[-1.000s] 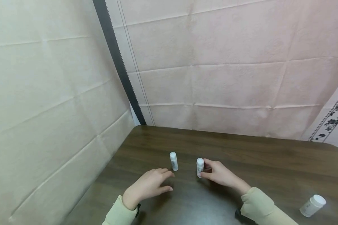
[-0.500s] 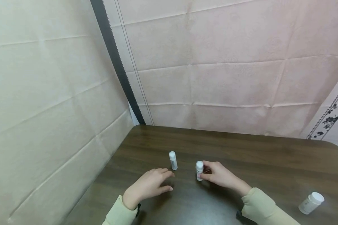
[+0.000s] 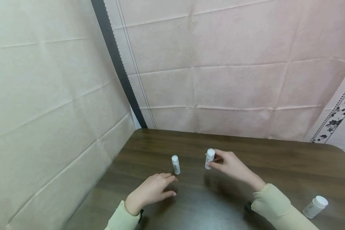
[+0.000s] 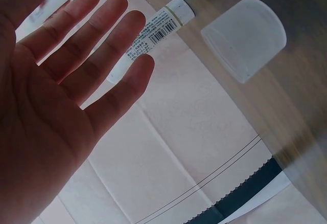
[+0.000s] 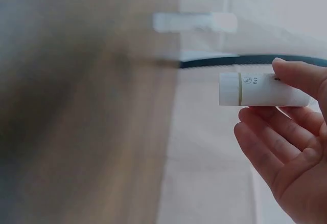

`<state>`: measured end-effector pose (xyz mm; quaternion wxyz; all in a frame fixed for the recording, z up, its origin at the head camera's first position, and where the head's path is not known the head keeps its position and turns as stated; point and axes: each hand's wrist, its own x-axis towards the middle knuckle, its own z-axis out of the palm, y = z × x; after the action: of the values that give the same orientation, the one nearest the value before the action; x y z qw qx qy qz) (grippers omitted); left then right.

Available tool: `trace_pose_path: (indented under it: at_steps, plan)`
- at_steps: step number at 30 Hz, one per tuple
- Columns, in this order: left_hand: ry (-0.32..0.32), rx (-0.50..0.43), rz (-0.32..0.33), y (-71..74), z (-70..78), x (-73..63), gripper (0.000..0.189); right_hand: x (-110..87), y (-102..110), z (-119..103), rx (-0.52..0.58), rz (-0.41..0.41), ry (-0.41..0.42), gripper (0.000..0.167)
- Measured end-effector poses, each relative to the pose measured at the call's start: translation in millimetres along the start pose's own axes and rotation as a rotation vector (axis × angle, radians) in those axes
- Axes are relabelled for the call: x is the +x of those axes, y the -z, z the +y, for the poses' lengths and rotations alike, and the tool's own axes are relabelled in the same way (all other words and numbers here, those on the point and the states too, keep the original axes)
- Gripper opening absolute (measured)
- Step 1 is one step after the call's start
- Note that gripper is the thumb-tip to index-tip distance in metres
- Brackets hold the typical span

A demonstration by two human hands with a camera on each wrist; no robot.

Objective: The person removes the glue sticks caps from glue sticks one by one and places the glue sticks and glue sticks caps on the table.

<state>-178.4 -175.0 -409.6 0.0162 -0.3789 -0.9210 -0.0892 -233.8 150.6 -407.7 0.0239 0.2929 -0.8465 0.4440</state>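
Observation:
My right hand (image 3: 235,166) pinches a white glue stick (image 3: 210,158) between thumb and fingers, held upright over the dark table. In the right wrist view, this glue stick (image 5: 255,89) shows a gold line and a "21g" mark. My left hand (image 3: 153,190) is over the table with its fingers relaxed and holds nothing. Just beyond its fingertips stands a second white glue stick (image 3: 176,165). The left wrist view shows a barcoded glue stick (image 4: 161,29) partly behind my fingers. A translucent white cup-shaped piece (image 4: 248,40) lies beside it there.
A stout white cylinder with a wide cap (image 3: 315,207) stands on the table (image 3: 261,153) at the right, near my right sleeve. Creased pale cloth (image 3: 233,80) hangs behind the table and along its left side.
My right hand has lifted its glue stick from the tabletop and shifted away from me and slightly right. The left hand stays in place.

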Motion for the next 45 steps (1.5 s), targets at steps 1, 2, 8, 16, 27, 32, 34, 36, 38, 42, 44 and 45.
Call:
trace_pose_path:
  at_steps: [1,2,8,16,27,32,34,36,38,42,44,45]
  plan:
    - [-0.002,0.001,0.001,0.0,0.2,0.1,0.035,-0.4,5,-2,0.000,0.015,-0.005,0.029]
    - [-0.004,0.001,0.002,0.0,0.4,0.3,0.035,-0.8,10,-3,-0.002,0.030,-0.007,0.030]
    - [-0.008,-0.003,0.001,1.2,0.2,0.8,0.034,-7.5,31,-6,-0.018,0.096,-0.041,0.029]
    - [0.004,-0.006,0.011,3.6,-2.3,0.6,0.035,-26.2,30,-4,-0.018,0.077,-0.042,0.032]
    - [-0.010,0.000,0.019,7.0,-1.3,6.6,0.036,-61.1,16,-10,0.033,-0.009,-0.052,0.018]
    - [0.020,-0.042,0.013,15.7,-9.0,10.6,0.036,-69.9,16,-13,0.015,-0.007,-0.035,0.013]
    - [0.040,-0.077,-0.002,19.3,-13.9,12.4,0.036,-71.6,16,-14,0.014,-0.005,-0.032,0.013]
    - [0.051,-0.092,-0.010,22.8,-18.0,14.5,0.037,-72.7,16,-14,0.015,-0.006,-0.022,0.015]
    - [0.046,-0.094,-0.007,27.0,-20.3,17.5,0.037,-72.8,15,-14,0.013,-0.009,-0.008,0.018]
    - [-0.005,-0.063,0.014,38.8,-14.3,31.0,0.036,-72.7,14,-16,0.013,-0.010,0.014,0.022]
    - [-0.036,-0.050,0.024,46.3,-7.4,39.9,0.034,-72.7,13,-17,0.012,-0.008,0.023,0.022]
    - [-0.054,-0.037,0.028,50.4,-3.6,44.6,0.034,-72.6,12,-17,0.011,-0.010,0.029,0.021]
